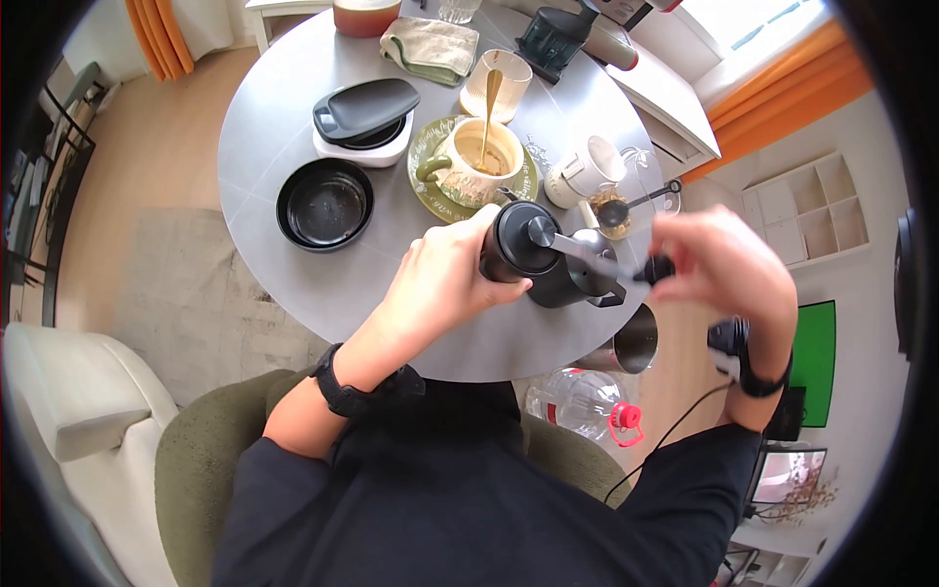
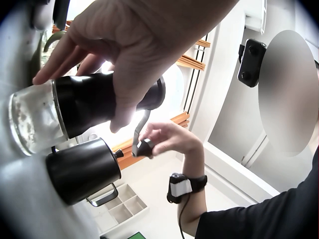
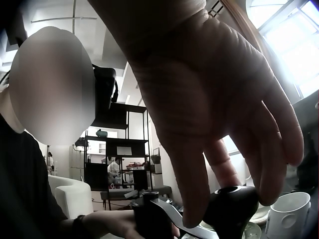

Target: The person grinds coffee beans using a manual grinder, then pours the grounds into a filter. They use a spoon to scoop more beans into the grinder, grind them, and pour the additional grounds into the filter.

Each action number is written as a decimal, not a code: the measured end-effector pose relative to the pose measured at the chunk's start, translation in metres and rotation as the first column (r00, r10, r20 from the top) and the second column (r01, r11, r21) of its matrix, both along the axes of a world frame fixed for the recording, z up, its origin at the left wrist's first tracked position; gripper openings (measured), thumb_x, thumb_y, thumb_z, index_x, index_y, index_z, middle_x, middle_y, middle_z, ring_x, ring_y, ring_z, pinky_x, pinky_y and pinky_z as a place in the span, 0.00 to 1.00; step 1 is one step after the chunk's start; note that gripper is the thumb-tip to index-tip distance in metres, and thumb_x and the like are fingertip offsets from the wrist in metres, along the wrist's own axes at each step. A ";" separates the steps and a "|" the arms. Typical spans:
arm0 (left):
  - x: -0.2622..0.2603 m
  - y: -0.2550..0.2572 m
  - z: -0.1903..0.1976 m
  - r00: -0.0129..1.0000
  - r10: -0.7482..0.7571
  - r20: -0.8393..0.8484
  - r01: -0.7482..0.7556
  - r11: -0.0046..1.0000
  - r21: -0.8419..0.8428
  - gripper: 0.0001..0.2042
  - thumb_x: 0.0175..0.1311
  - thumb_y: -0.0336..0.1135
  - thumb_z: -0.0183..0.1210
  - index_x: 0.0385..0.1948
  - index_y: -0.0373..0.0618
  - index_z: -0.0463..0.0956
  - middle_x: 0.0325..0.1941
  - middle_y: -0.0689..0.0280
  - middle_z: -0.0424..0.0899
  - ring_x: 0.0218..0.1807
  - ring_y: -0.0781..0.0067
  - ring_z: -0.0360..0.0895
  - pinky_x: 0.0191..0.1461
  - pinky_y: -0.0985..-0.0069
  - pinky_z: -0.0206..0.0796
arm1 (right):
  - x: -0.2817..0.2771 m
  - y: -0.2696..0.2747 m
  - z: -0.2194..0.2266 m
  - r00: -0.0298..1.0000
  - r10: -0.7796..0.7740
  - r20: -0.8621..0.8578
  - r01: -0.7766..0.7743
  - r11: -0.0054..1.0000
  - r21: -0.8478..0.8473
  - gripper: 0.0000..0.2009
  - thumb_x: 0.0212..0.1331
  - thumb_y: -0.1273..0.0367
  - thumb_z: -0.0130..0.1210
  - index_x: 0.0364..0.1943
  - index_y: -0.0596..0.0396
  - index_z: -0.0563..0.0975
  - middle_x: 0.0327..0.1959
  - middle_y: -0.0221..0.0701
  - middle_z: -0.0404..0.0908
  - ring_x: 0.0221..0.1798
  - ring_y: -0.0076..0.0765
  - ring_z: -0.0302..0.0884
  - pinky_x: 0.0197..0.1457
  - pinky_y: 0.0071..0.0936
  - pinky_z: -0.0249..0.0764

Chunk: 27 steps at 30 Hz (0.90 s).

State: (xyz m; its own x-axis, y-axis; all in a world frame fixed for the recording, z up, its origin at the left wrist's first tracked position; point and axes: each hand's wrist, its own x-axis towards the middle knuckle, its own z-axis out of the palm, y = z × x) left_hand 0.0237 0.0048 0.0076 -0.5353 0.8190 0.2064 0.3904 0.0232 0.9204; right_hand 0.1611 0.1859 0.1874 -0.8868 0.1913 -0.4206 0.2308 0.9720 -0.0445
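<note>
My left hand point(image 1: 440, 274) grips a black manual coffee grinder point(image 1: 518, 249) round its body. Its glass bottom jar point(image 2: 36, 119) rests close over the table in the left wrist view, with some residue inside. A metal crank point(image 1: 592, 256) runs from the grinder's top to a black knob point(image 1: 658, 270). Thumb and fingers of my right hand point(image 1: 729, 259) pinch that knob, seen up close in the right wrist view. Right beside the grinder stands a black lidded kettle point(image 2: 84, 169), partly hidden by the grinder in the head view.
Beyond the grinder, a cup point(image 1: 479, 161) holding a gold spoon stands on a green plate point(image 1: 423, 176). Left are a black round dish point(image 1: 325, 205) and a white scale point(image 1: 364, 152) bearing a dark scoop-shaped tray point(image 1: 367, 110). A white mug point(image 1: 587, 171) stands right; a plastic bottle point(image 1: 582, 406) is below the table edge.
</note>
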 end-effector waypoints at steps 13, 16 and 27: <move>0.003 -0.006 0.012 0.980 -0.044 0.193 0.032 0.997 0.067 0.21 0.46 0.35 0.70 0.43 0.44 0.74 0.31 0.56 0.81 0.35 0.64 0.82 0.40 0.67 0.72 | -0.067 -0.125 -0.022 0.690 0.693 -0.211 -0.718 0.691 -0.078 0.16 0.49 0.59 0.64 0.30 0.56 0.72 0.18 0.36 0.74 0.24 0.43 0.79 0.26 0.37 0.73; 0.015 0.005 0.008 0.724 -0.112 0.680 -0.109 0.956 0.274 0.21 0.47 0.35 0.70 0.44 0.43 0.75 0.32 0.58 0.81 0.34 0.64 0.81 0.39 0.68 0.72 | -0.121 -0.126 -0.033 0.704 0.611 -0.363 -0.661 0.750 -0.021 0.20 0.48 0.54 0.64 0.25 0.60 0.76 0.20 0.40 0.79 0.25 0.47 0.80 0.28 0.38 0.75; 0.001 0.000 0.011 1.000 -0.001 -0.010 0.000 0.995 -0.095 0.25 0.43 0.36 0.73 0.44 0.39 0.76 0.36 0.55 0.85 0.40 0.62 0.84 0.45 0.70 0.73 | -0.131 0.035 -0.046 0.909 0.189 -0.371 -0.094 0.961 0.259 0.21 0.50 0.49 0.63 0.32 0.55 0.80 0.30 0.39 0.81 0.37 0.46 0.80 0.37 0.40 0.76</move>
State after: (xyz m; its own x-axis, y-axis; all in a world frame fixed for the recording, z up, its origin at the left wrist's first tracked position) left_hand 0.0243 0.0044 0.0184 -0.5335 0.8353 0.1328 0.3995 0.1105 0.9100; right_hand 0.0300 0.2211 0.1419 -0.9949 0.1007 0.0033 0.1003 0.9868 0.1268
